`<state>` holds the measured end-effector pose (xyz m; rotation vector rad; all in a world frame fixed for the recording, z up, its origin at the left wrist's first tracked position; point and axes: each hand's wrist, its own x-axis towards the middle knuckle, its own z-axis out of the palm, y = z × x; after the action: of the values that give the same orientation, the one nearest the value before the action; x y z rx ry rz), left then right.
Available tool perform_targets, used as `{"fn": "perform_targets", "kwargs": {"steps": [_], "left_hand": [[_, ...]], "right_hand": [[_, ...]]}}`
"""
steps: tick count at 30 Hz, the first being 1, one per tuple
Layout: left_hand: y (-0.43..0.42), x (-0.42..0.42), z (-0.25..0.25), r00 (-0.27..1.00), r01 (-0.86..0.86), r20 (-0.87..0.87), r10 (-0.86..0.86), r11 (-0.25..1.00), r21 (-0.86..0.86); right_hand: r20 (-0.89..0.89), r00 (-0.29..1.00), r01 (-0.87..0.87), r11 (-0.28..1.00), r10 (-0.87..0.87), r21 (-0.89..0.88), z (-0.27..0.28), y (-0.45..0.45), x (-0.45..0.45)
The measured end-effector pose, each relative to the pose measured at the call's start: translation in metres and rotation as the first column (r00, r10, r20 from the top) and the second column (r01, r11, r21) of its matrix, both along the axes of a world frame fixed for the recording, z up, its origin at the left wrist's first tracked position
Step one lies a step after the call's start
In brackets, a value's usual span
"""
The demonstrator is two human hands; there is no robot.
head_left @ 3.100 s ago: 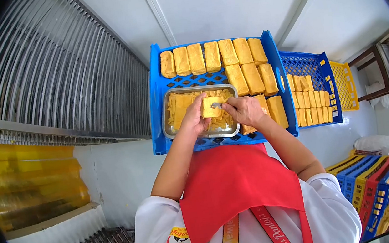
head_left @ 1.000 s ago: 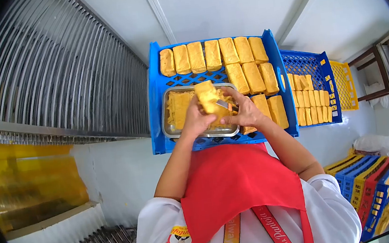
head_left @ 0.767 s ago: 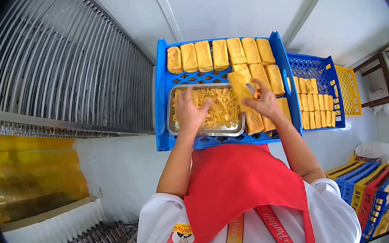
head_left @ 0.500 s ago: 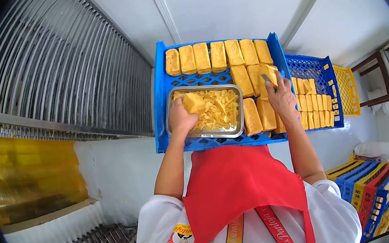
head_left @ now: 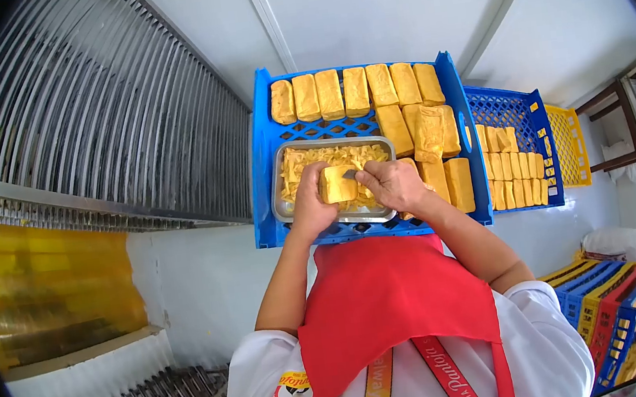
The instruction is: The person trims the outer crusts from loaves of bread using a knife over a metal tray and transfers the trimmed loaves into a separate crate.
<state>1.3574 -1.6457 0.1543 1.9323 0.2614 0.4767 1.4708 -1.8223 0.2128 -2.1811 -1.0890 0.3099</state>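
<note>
Over the metal tray (head_left: 279, 197), my left hand (head_left: 314, 205) is closed around a small golden bread loaf (head_left: 338, 186). The short dark blade of a knife (head_left: 350, 174) rests at the loaf's upper right edge. My right hand (head_left: 396, 185) grips that knife, its handle hidden by the fingers. Yellow bread trimmings (head_left: 313, 157) fill much of the tray. To the right, one loaf (head_left: 428, 132) lies on top of others in the blue crate (head_left: 261, 205). A row of loaves (head_left: 330, 94) lines the crate's far side.
A second blue crate (head_left: 508, 108) holding smaller pieces stands to the right, with a yellow crate (head_left: 567, 142) behind it. A metal rack (head_left: 103, 105) rises at the left. Stacked coloured crates (head_left: 605, 307) stand at the lower right.
My right hand has let go of a loaf on the crate's right-hand pile and moved left over the tray. My left hand has shifted slightly right with its loaf, meeting the knife.
</note>
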Motion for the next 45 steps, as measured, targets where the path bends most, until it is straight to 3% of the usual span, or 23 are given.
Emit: {"fn": "perform_targets", "kwargs": {"steps": [2,7,12,15,17,21,22,23,24,25,27,29,31,33,35,45], "left_hand": [[-0.002,-0.001,0.006,1.000,-0.002,0.006,0.002,0.999,-0.043],[-0.006,-0.002,0.025,0.996,-0.056,0.081,0.043,0.985,0.164],[-0.011,0.002,0.019,0.987,-0.116,0.135,0.083,0.960,0.256],[-0.010,0.003,0.019,0.989,-0.119,0.124,0.086,0.948,0.295],[-0.006,0.004,0.018,0.990,-0.115,0.116,0.083,0.946,0.304],[0.018,0.002,-0.012,0.989,-0.144,0.057,0.138,0.984,0.103],[0.021,0.003,-0.010,0.972,-0.229,-0.099,0.211,0.947,-0.226],[0.020,0.003,0.005,0.937,-0.336,-0.268,0.225,0.791,-0.512],[0.019,0.000,0.022,0.921,-0.356,-0.369,0.120,0.641,-0.680],[0.021,-0.001,0.017,0.922,-0.356,-0.368,0.122,0.640,-0.681],[0.024,-0.001,0.001,0.966,-0.248,-0.259,0.005,0.303,-0.920],[0.015,0.002,0.015,0.967,-0.230,-0.254,-0.019,0.357,-0.905],[0.011,0.007,0.018,0.961,-0.258,-0.271,-0.053,0.174,-0.950],[0.006,0.009,0.024,0.960,-0.266,-0.277,-0.043,0.172,-0.948],[0.002,0.010,0.027,0.958,-0.274,-0.284,-0.034,0.170,-0.947],[-0.001,0.014,0.027,0.945,-0.296,-0.320,-0.071,0.232,-0.926]], "right_hand": [[0.072,0.997,-0.027,0.999,0.025,0.021,-0.006,0.003,-0.001],[0.048,0.997,-0.066,0.996,0.063,0.060,-0.019,0.006,-0.002],[0.000,0.998,-0.069,0.997,0.069,0.021,-0.019,0.008,-0.008],[-0.144,0.990,0.007,0.999,-0.011,-0.031,-0.024,0.008,-0.009],[-0.608,0.791,0.079,0.997,-0.069,-0.009,-0.023,0.007,-0.007],[-0.486,0.863,0.131,0.990,-0.139,-0.050,-0.024,-0.004,0.008],[-0.336,0.925,0.163,0.984,-0.179,-0.077,-0.033,-0.006,0.013],[-0.176,0.961,0.198,0.976,-0.212,-0.096,-0.040,-0.008,0.015],[-0.175,0.962,0.197,0.976,-0.211,-0.096,-0.045,-0.010,0.017],[-0.207,0.962,0.168,0.983,-0.180,-0.074,-0.045,-0.011,0.018],[-0.239,0.959,0.140,0.989,-0.149,-0.053,-0.045,-0.012,0.016],[-0.161,0.987,0.005,1.000,-0.003,0.011,-0.026,-0.009,0.007],[-0.088,0.996,-0.031,0.999,0.030,-0.012,-0.011,-0.005,0.002],[-0.014,0.998,-0.070,0.997,0.069,-0.035,-0.009,-0.001,0.001],[0.099,0.992,-0.090,0.993,0.083,0.072,-0.013,0.001,0.001],[0.130,0.972,-0.188,0.981,0.194,-0.058,-0.015,0.007,0.008]]}}
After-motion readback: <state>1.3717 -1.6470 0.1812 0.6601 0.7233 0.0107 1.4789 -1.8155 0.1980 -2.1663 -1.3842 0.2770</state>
